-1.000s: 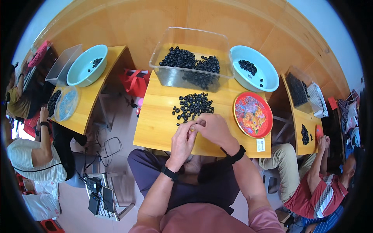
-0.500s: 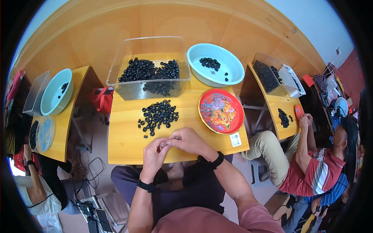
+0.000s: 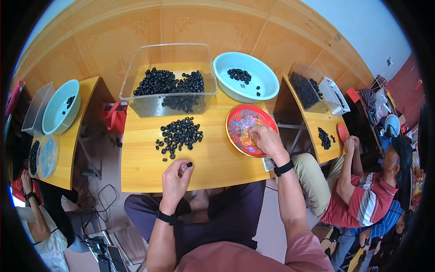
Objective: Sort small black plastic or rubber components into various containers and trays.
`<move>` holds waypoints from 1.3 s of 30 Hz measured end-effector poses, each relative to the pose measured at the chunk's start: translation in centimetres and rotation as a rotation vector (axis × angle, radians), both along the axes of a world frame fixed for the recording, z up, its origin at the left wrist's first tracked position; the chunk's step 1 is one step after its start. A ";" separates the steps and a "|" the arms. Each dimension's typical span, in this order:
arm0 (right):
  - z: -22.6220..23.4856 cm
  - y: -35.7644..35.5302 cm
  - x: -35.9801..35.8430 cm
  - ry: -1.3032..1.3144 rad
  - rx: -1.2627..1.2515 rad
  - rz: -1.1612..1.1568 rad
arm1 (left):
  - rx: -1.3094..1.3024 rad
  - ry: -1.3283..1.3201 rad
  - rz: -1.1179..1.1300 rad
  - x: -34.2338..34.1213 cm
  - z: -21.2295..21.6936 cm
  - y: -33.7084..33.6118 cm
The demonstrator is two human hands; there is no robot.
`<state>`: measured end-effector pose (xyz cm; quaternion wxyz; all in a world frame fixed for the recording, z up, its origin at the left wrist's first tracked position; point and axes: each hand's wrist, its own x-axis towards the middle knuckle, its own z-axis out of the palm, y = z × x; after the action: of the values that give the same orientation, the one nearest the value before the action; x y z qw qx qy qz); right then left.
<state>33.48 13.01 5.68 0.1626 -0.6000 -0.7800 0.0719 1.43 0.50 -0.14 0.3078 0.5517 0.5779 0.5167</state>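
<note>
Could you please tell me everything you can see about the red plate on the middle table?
The red plate is round and shallow, with a plain red rim and a busy many-coloured pattern across its middle; it looks glossy, perhaps plastic or enamel. It lies flat on the wooden table, near its right edge, just in front of the light blue basin. The right hand rests over its right side, fingertips down on the patterned face. Whether anything small lies on it cannot be told.

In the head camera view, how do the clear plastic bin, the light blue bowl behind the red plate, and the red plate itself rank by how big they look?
1. The clear plastic bin looks largest.
2. The light blue bowl comes next.
3. The red plate looks smallest, though only a little smaller than the bowl, and the fisheye bend makes that gap unsure.
</note>
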 end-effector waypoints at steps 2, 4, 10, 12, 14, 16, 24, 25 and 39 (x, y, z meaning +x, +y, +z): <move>-1.2 0.1 0.8 0.042 0.000 0.057 | -0.001 0.005 0.001 0.1 0.0 0.0; -1.5 -0.1 0.5 -0.028 -0.036 0.033 | -0.001 0.021 -0.004 0.0 -0.1 0.0; -0.5 -0.6 -0.2 -0.037 -0.103 -0.098 | -0.002 0.033 -0.021 0.0 -0.2 0.0; 1.2 -1.2 -0.7 0.079 0.034 -0.105 | -0.002 0.029 -0.018 -0.1 -0.1 -0.1; 2.7 -1.8 -1.4 0.303 0.261 -0.141 | 0.008 0.049 -0.012 -0.1 -0.1 -0.2; 2.5 -1.9 -1.8 0.335 0.305 -0.126 | 0.006 0.040 -0.010 0.1 -0.1 -0.1; 1.6 -2.1 -0.9 0.296 0.083 -0.220 | 0.007 0.059 -0.017 0.1 0.0 -0.1; 2.1 -2.0 -0.7 0.350 -0.002 -0.301 | -0.005 0.047 -0.019 0.0 0.1 -0.1; 1.9 0.4 -1.8 -0.022 -0.212 -0.090 | 0.015 0.035 -0.008 -0.1 0.3 -0.1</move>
<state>31.65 13.40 7.61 0.0928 -0.6490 -0.7420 0.1401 1.33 0.39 0.14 0.2954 0.5653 0.5770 0.5101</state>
